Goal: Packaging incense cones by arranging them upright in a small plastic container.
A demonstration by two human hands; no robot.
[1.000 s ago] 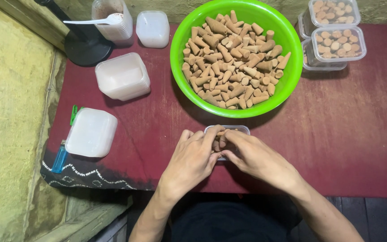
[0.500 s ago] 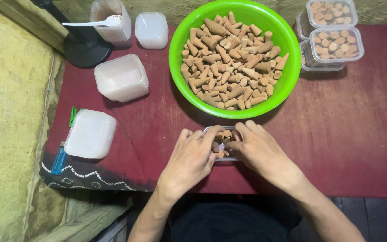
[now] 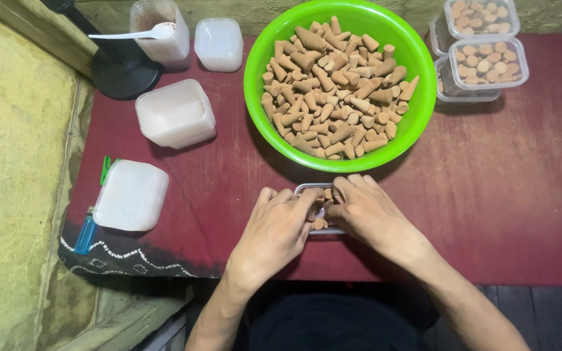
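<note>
- Left hand (image 3: 273, 231) and right hand (image 3: 370, 211) are curling loosely, fingertips pressing brown cones inside the small clear plastic tub (image 3: 317, 209).
- The tub is sitting just below the round green plastic bowl (image 3: 255, 78) of cones.

You are at a small hand-packing station, likely a home workshop. The surface (image 3: 502, 195) wears a dark red cloth; a green bowl (image 3: 258, 71) holds brown cones in bulk, filled lidded tubs (image 3: 489, 62) are stacked at the corner, and empty white containers (image 3: 175, 114) wait alongside.
</note>
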